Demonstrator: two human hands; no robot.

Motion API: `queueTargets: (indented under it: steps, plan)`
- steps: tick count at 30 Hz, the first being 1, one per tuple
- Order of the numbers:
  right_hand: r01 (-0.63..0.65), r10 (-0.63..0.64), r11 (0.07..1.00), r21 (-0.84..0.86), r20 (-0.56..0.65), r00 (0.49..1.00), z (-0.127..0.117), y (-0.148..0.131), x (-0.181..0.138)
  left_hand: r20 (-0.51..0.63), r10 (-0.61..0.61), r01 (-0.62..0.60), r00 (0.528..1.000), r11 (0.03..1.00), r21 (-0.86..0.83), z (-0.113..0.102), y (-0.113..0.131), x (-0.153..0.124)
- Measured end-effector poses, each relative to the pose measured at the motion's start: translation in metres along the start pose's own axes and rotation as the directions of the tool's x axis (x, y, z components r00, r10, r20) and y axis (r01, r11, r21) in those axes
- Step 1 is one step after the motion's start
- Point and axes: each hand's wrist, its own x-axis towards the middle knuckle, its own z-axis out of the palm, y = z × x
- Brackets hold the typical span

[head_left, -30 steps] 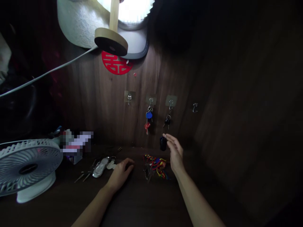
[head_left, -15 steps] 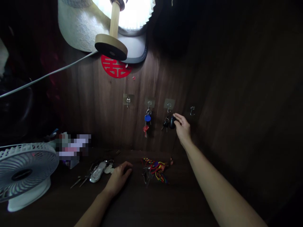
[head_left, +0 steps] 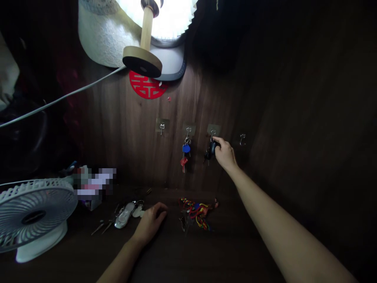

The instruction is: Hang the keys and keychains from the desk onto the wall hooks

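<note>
My right hand (head_left: 225, 154) is at the third wall hook (head_left: 213, 131), its index finger reaching to the hook's tip. Its thumb and fingers are closed on a black key fob (head_left: 212, 147), part of a bunch of keys (head_left: 207, 156) hanging just below that hook. My left hand (head_left: 151, 221) rests on the dark tabletop, fingers loosely bent, thumb apart, holding nothing. Beside its fingers lies a bunch of keys with a silvery oval tag (head_left: 125, 214). To its right is a tangle of keys with colourful braided cords (head_left: 198, 212).
Keys with blue and red covers (head_left: 186, 148) hang from the second hook. Other hooks (head_left: 162, 126) flank these. At the left stands a white fan (head_left: 35, 216). Above are a lit lamp (head_left: 142, 62), its cable, caps (head_left: 103, 39) and a red paper cutout (head_left: 147, 88).
My right hand has shifted up and left with the black fob, its index finger now at the hook. My left hand stays on the tabletop. The whole view has shifted slightly.
</note>
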Motion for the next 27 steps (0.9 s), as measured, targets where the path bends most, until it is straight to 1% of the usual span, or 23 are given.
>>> queueTargets:
  steps: [3,6,9,17,23,27]
  plan:
    - [0.061,-0.058,0.991,-0.122,0.027,0.998,-0.004,0.001,0.004,-0.001,-0.001,0.001,1.0,1.0,-0.001,0.0,0.0,0.0]
    - [0.109,-0.104,0.983,-0.149,0.043,0.994,-0.004,0.004,0.009,-0.006,0.003,-0.003,1.0,1.0,-0.005,0.0,0.0,0.0]
    - [0.125,-0.12,0.984,-0.128,0.046,0.992,0.0,0.008,0.012,-0.006,0.006,-0.006,1.0,1.0,-0.007,0.0,0.001,0.0]
    - [0.058,-0.057,0.998,-0.027,0.053,0.997,0.005,0.013,0.012,-0.019,0.005,-0.005,1.0,1.0,0.001,0.0,0.001,0.0]
    - [0.082,-0.084,0.996,0.038,0.029,0.996,0.005,0.017,-0.001,-0.02,0.012,-0.012,1.0,1.0,0.0,0.001,-0.002,0.001]
    - [0.091,-0.093,0.995,0.048,0.042,0.995,0.004,0.019,-0.014,-0.02,0.002,-0.002,1.0,1.0,0.003,0.001,-0.003,0.001]
